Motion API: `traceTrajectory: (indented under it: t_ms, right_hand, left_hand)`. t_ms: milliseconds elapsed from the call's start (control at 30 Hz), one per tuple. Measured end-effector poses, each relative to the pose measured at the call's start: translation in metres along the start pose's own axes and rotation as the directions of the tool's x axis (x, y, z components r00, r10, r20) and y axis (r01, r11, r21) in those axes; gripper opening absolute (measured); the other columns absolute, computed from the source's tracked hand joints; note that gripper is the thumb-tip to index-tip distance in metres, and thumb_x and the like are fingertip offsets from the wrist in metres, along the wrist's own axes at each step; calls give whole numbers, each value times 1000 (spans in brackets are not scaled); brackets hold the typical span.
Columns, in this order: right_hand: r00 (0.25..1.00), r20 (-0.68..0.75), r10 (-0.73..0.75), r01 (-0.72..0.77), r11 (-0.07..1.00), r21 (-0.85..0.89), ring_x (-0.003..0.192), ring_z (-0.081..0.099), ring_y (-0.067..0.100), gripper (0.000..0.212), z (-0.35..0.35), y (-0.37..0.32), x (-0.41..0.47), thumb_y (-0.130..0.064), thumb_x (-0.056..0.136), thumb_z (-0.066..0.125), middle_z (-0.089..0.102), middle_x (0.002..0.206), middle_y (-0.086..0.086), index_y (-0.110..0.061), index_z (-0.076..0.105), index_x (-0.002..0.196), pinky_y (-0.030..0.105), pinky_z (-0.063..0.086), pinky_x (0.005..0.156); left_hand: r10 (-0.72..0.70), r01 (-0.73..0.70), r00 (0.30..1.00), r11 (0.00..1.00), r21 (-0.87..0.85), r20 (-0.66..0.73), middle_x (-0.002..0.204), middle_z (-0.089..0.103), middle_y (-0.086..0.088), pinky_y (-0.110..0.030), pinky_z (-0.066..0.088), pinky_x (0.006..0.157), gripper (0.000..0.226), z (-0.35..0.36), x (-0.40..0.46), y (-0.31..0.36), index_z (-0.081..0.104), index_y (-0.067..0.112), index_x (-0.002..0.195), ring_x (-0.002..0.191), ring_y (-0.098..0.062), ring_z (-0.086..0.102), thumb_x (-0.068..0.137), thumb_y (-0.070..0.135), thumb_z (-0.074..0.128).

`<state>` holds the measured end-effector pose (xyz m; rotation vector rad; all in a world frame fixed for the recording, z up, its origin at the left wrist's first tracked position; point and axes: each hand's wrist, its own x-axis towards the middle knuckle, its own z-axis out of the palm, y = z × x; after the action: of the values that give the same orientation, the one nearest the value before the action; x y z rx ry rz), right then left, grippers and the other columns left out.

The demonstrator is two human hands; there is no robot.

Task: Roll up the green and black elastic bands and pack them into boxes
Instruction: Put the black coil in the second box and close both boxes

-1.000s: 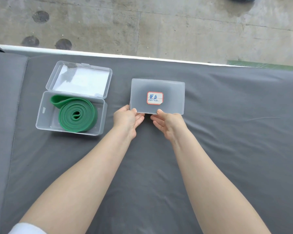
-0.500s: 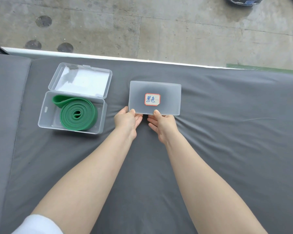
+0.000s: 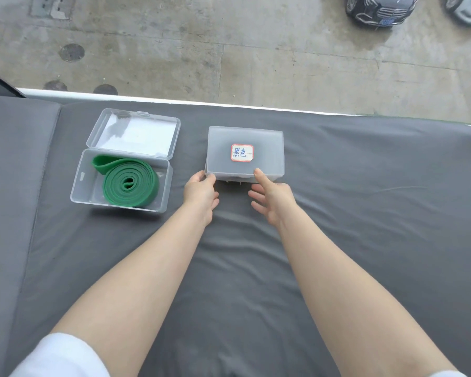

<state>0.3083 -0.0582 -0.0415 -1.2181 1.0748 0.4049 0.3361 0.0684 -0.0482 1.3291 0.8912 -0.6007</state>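
A frosted plastic box point(image 3: 267, 148) with a red-bordered handwritten label stands closed on the grey cloth at centre. My left hand point(image 3: 200, 194) pinches its near left corner. My right hand point(image 3: 273, 200) has its fingers spread, with only the thumb tip touching the box's near edge. To the left an open clear box point(image 3: 78, 183) holds the rolled green band point(image 3: 129, 183), its lid point(image 3: 133, 133) folded back. No black band is visible.
The grey cloth point(image 3: 365, 213) covers the whole padded surface, with a seam and a second cushion point(image 3: 11, 186) at far left. Beyond the white far edge point(image 3: 256, 106) lies concrete ground far below, with parked cars point(image 3: 381, 9) at top right.
The right hand has let go of the labelled box and spread its fingers, drawing back slightly. The left hand stays on the box's near left corner.
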Motion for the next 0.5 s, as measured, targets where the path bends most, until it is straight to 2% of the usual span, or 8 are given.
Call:
traceTrajectory:
  t_ms: [67, 167, 200, 267, 333, 400, 433, 500]
  right_hand:
    - [1000, -16, 23, -24, 998, -49, 96, 62, 24, 46, -6, -5, -7, -38, 86, 63, 58, 108, 10, -9, 52, 120, 35, 50, 85]
    - [1000, 3, 31, -30, 971, -236, 68, 60, 19, 28, -3, -7, -20, -32, 92, 53, 63, 87, 10, -7, 54, 104, 26, 48, 63]
    - [999, 32, 8, 3, 945, -328, 59, 56, 15, 26, 3, -6, -24, -31, 93, 51, 63, 77, 7, -6, 56, 98, 23, 44, 56]
    - [988, 134, -79, 130, 896, -424, 54, 53, 13, 25, 25, -3, -31, -28, 94, 48, 61, 68, 3, -8, 60, 88, 21, 41, 53]
    - [950, 257, -175, 269, 877, -398, 65, 57, 14, 24, 57, 0, -35, -27, 96, 45, 62, 78, 2, -12, 60, 87, 23, 45, 63]
    - [908, 333, -254, 373, 851, -369, 88, 57, 13, 23, 95, 1, -36, -28, 97, 42, 61, 99, 0, -13, 60, 103, 27, 44, 81]
    - [892, 346, -291, 418, 822, -387, 101, 53, 13, 27, 114, 2, -34, -28, 98, 41, 58, 112, 0, -13, 56, 115, 27, 40, 89]
    - [867, 347, -358, 487, 754, -440, 123, 43, 15, 38, 150, 4, -25, -27, 98, 38, 47, 134, 2, -12, 43, 133, 25, 31, 96]
  left_hand:
    - [6, -6, 1000, 999, 31, -1, 94, 49, 4, -32, 43, 93, 47, -3, 0, -2, 35, 20, 141, 95, -23, 49, 96, 25, 47]
    - [56, -56, 998, 998, 39, -4, 110, 43, 3, -32, 44, 94, 52, -8, 1, 1, 29, 16, 144, 99, -21, 51, 95, 24, 47]
    - [103, -102, 995, 993, 52, -16, 108, 46, 4, -31, 45, 91, 50, -11, -1, 3, 31, 13, 142, 98, -20, 52, 96, 22, 46]
    - [256, -252, 966, 962, 107, -28, 97, 53, 8, -29, 47, 82, 41, -23, -3, 9, 40, 9, 136, 92, -18, 56, 96, 17, 43]
    - [423, -410, 906, 890, 197, -25, 95, 57, 8, -32, 49, 83, 32, -46, -3, 19, 48, 9, 126, 84, -14, 61, 95, 14, 44]
    - [543, -515, 839, 805, 297, -18, 102, 61, 5, -34, 49, 91, 28, -77, 3, 33, 53, 14, 121, 90, -15, 63, 95, 13, 44]
    - [587, -547, 809, 764, 344, -18, 108, 63, 2, -30, 46, 94, 29, -94, 7, 40, 54, 16, 121, 97, -15, 62, 94, 12, 43]
    - [660, -566, 751, 671, 478, -38, 120, 61, -2, -17, 37, 94, 33, -127, 14, 54, 53, 14, 124, 111, -13, 56, 94, 8, 40]
